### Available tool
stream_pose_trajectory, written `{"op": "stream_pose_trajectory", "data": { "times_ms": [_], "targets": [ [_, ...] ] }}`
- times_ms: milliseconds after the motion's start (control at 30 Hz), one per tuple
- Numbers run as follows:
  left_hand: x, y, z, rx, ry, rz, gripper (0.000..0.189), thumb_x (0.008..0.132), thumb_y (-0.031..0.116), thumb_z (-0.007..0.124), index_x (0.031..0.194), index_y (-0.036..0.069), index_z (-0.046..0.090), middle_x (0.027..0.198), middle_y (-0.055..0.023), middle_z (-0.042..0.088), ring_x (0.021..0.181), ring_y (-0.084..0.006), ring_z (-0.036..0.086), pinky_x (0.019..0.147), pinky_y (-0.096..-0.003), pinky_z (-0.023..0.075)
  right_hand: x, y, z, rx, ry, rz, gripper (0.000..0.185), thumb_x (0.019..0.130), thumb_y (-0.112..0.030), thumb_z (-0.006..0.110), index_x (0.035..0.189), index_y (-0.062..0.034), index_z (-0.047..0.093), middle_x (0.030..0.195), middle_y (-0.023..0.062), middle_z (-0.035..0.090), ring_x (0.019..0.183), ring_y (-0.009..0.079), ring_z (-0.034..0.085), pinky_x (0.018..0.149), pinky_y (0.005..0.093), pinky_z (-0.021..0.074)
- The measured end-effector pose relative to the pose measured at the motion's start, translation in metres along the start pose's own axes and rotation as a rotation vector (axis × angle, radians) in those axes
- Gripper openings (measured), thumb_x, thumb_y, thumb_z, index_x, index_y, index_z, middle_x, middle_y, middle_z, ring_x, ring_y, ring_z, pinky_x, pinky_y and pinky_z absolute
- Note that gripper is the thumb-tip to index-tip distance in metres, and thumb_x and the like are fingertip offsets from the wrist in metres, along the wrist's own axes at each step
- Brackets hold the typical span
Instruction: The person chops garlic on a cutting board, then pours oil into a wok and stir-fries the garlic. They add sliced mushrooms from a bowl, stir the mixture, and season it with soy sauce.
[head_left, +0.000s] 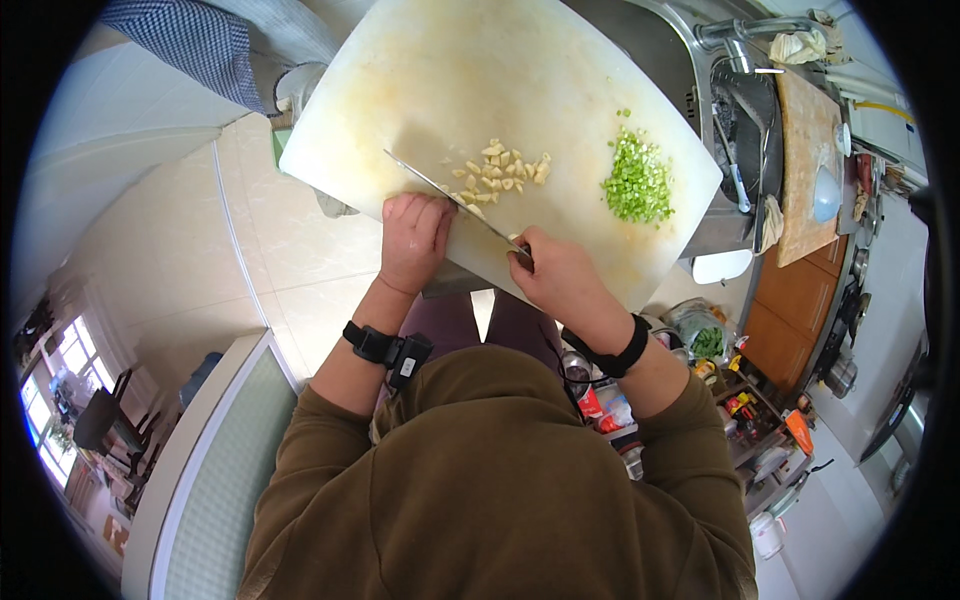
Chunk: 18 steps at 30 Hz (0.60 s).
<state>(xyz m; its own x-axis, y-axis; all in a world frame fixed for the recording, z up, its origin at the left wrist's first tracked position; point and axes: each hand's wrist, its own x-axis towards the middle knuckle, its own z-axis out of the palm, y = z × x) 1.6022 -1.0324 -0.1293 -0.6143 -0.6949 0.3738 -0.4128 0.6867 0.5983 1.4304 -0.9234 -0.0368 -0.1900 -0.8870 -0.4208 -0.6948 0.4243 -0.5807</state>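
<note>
My right hand (559, 274) grips the dark handle of a kitchen knife (450, 196), whose blade is seen nearly edge-on and slants away to the upper left. Beside the blade, my left hand (415, 236) rests on the white cutting board (450, 67) with its fingers curled under; whatever may be beneath them is hidden. Chopped pale pieces (495, 171), which look like garlic, are scattered just beyond the blade. Toward the board's right side sits a pile of finely chopped green onion (637, 180).
A metal sink (750, 142) with a faucet (739, 52) adjoins the board on the right, beside a wooden board (799, 165) holding a pale blue bowl (826, 195). A checked cloth (195, 49) hangs at upper left. Packages and bottles crowd a shelf (757, 420) at lower right.
</note>
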Motion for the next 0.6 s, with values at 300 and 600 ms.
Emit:
{"op": "stream_pose_trajectory", "data": {
  "times_ms": [300,600],
  "targets": [
    [-0.001,0.0,0.0,-0.009,-0.026,-0.016,0.013,0.076,0.006,0.068,0.087,0.009,0.062,0.083,-0.0046,0.06,0.083,-0.0248,0.055,0.077,-0.0375,0.0404,-0.012,0.002,-0.011,0.055,-0.045,0.045,0.019,0.084,-0.017,0.064,0.09,-0.0003,0.058,0.069,0.0201,0.063,0.065,0.0391,0.062,0.06,0.0445,0.0495],
    [0.025,0.01,0.001,0.044,-0.09,-0.049,0.008,0.08,0.01,0.067,0.086,0.009,0.061,0.078,-0.0057,0.061,0.078,-0.0255,0.056,0.072,-0.0372,0.0394,-0.012,0.011,-0.01,0.303,0.11,0.082,0.021,0.084,-0.018,0.064,0.089,0.002,0.059,0.064,0.0173,0.061,0.056,0.0339,0.06,0.055,0.0401,0.047]
  ]
}}
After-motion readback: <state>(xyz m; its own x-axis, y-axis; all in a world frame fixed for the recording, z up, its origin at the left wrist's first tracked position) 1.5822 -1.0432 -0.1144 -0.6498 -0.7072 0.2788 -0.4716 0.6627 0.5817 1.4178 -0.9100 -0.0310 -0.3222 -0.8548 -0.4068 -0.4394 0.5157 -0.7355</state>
